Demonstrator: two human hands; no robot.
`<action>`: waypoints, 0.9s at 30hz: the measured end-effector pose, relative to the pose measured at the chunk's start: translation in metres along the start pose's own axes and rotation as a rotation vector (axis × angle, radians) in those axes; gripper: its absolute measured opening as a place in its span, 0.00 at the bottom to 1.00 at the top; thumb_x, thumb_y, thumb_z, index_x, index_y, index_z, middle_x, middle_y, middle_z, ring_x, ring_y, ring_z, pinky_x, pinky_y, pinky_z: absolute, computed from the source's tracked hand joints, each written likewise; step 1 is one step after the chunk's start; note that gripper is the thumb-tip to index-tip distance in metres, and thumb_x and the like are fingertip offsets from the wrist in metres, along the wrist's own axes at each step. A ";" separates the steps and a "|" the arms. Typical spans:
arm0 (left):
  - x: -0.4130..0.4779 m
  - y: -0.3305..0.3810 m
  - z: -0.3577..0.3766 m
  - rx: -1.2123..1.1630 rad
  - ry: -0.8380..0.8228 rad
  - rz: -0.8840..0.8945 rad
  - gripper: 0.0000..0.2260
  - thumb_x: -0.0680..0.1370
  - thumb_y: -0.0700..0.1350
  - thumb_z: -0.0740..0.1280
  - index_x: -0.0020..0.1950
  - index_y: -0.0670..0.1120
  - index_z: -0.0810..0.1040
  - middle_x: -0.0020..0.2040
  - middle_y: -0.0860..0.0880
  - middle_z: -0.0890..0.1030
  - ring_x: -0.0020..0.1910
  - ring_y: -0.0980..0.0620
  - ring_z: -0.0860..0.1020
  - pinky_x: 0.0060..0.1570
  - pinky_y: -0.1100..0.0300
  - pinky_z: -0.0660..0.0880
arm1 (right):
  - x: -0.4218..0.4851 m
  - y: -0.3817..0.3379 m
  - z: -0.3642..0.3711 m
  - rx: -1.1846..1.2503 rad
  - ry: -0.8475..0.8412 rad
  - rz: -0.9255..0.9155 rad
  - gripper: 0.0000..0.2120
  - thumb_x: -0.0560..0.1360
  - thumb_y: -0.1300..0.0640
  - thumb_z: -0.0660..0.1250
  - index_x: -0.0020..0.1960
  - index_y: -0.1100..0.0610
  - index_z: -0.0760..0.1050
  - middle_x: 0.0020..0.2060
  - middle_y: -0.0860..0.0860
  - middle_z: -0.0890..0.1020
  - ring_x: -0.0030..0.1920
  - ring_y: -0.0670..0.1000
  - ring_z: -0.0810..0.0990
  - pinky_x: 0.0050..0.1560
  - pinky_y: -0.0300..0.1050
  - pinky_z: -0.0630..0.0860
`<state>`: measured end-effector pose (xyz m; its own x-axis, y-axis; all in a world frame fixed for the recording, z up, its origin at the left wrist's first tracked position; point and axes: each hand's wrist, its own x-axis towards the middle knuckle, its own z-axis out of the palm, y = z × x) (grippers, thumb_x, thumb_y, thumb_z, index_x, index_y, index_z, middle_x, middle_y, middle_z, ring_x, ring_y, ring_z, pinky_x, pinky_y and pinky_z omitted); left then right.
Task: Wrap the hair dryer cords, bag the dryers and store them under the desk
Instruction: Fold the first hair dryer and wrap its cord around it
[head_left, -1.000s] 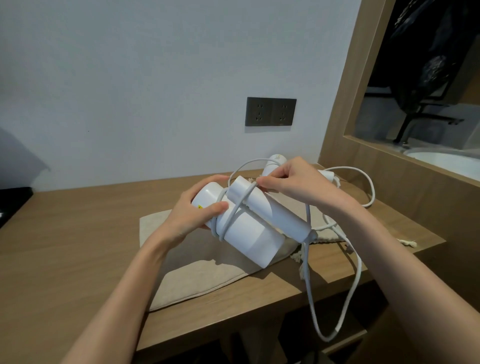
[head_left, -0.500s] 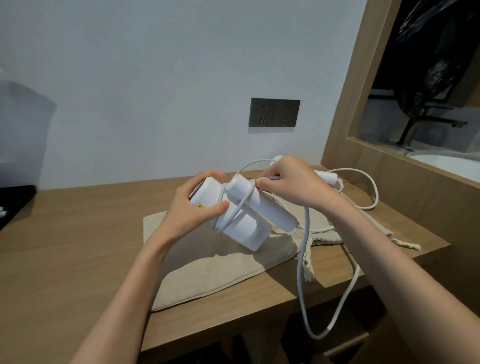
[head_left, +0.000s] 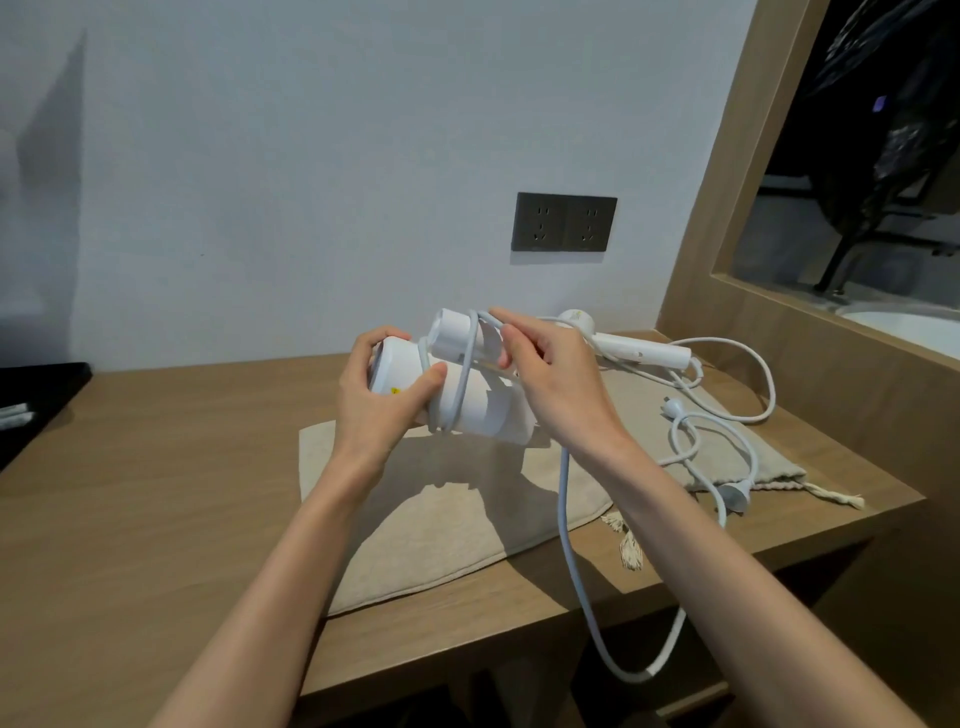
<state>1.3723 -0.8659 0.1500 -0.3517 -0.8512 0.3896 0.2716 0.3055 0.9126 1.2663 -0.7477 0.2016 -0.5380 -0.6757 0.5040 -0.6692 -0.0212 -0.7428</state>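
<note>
Right hand (head_left: 556, 384) covers right end of held dryer (head_left: 467, 400); cord (head_left: 569, 545) vanishes behind that wrist. Second dryer (head_left: 641, 354), 1 o'clock of hand, head partly hidden. Yellow label (head_left: 395, 391) too small to read. Black tray (head_left: 36, 400) cut off at 9 o'clock, sink (head_left: 909, 330) at 3.

Two white hair dryers: the held hair dryer (head_left: 478, 410) at centre, the second hair dryer (head_left: 639, 353) lying far right. Two white cords: the hanging cord (head_left: 569, 545), the loose cord (head_left: 769, 384). Two beige drawstring bags: the near bag (head_left: 441, 519), the right bag (head_left: 769, 457). Two hands: left hand (head_left: 379, 400), right hand (head_left: 558, 389). One double wall socket (head_left: 563, 222). One wooden desk (head_left: 156, 493).
</note>
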 end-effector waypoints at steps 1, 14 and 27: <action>0.000 0.000 0.000 -0.007 0.013 -0.011 0.16 0.70 0.39 0.75 0.49 0.57 0.74 0.48 0.52 0.75 0.46 0.49 0.77 0.30 0.56 0.80 | -0.001 0.000 0.004 0.039 0.023 0.012 0.13 0.81 0.58 0.58 0.51 0.57 0.82 0.43 0.47 0.84 0.50 0.40 0.78 0.50 0.30 0.70; 0.001 -0.001 0.000 -0.164 0.144 -0.182 0.12 0.73 0.43 0.73 0.52 0.51 0.74 0.47 0.52 0.76 0.41 0.53 0.78 0.33 0.52 0.81 | -0.031 0.017 0.037 0.402 0.018 0.077 0.10 0.77 0.57 0.66 0.48 0.42 0.82 0.35 0.49 0.85 0.30 0.49 0.66 0.34 0.46 0.65; 0.004 -0.003 0.000 -0.331 0.153 -0.341 0.11 0.74 0.46 0.71 0.54 0.51 0.73 0.46 0.48 0.77 0.42 0.51 0.78 0.35 0.52 0.82 | -0.038 0.028 0.046 0.538 0.009 0.385 0.08 0.67 0.58 0.77 0.46 0.59 0.85 0.34 0.48 0.85 0.25 0.38 0.73 0.26 0.33 0.68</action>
<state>1.3696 -0.8703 0.1490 -0.3415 -0.9394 0.0304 0.4425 -0.1321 0.8870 1.2921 -0.7566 0.1411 -0.6937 -0.7023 0.1600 -0.0797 -0.1460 -0.9861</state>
